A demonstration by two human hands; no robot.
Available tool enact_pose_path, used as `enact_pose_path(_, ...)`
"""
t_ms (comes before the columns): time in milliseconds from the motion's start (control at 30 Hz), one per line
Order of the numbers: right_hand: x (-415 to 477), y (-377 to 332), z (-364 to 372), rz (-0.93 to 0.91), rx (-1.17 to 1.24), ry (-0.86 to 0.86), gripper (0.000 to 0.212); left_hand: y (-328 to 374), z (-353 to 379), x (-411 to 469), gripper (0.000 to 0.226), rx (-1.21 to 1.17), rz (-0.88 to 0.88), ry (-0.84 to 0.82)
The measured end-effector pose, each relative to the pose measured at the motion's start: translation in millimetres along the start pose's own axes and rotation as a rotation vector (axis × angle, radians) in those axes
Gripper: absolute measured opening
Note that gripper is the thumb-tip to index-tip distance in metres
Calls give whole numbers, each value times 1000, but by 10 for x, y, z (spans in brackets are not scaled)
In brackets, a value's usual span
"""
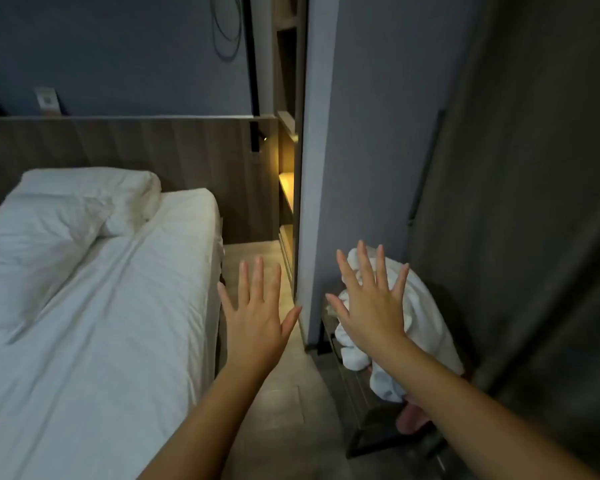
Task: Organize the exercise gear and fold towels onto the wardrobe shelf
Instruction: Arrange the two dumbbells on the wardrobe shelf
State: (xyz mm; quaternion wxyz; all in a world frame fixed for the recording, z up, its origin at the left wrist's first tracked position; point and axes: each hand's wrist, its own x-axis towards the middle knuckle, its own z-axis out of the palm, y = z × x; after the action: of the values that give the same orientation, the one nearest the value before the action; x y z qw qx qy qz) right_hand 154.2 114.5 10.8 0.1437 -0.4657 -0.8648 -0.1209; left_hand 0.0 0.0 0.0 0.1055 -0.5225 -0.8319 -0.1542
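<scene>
A crumpled white towel (pixel 421 317) lies heaped on a low dark bench (pixel 368 403) at the foot of the grey wall, right of centre. My right hand (pixel 369 306) is held out flat in front of the towel, fingers spread, holding nothing. My left hand (pixel 255 311) is stretched out over the floor strip between the bed and the wall, fingers spread too, holding nothing. A pinkish object (pixel 411 419) shows on the bench below the towel, partly hidden by my right forearm.
A bed (pixel 94 323) with white sheets and a rumpled pillow (pixel 94 199) fills the left. A wooden headboard (pixel 136 150) runs behind it. Lit wooden shelves (pixel 286 188) stand beyond the grey wall (pixel 371 133). A dark curtain (pixel 534 237) hangs on the right.
</scene>
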Motion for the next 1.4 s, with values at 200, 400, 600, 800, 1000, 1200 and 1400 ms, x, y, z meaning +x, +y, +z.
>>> enact_pose_path(200, 102, -117, 388, -9, 8, -86, 75, -162, 391, 75, 75, 33, -90, -56)
enact_pose_path(400, 651, -377, 808, -33, 13, -168, 73, -474, 730, 567, 73, -4, -110, -93)
enact_pose_path(600, 1515, -775, 1339, -20, 52, -267, 71, -1028, 1130, 1425, 79, -65, -125, -162)
enact_pose_path(800, 2245, -1265, 1739, 107, 155, -354, 68, -1656, 1407, 2291, 77, -76, -57, -209)
enact_pose_path(1000, 2855, -1618, 1920, 99, 154, -428, 67, -2109, 1597, 3021, 76, 28, -20, -289)
enact_pose_path(1200, 3420, -1798, 2239, 94, 172, -473, 67, -2406, 1845, 3595, 77, 59, -14, -376)
enact_pose_path(1400, 4146, -1881, 2830, 123, 170, -481, 67, -2636, 2337, 4378, 75, 81, 17, -382)
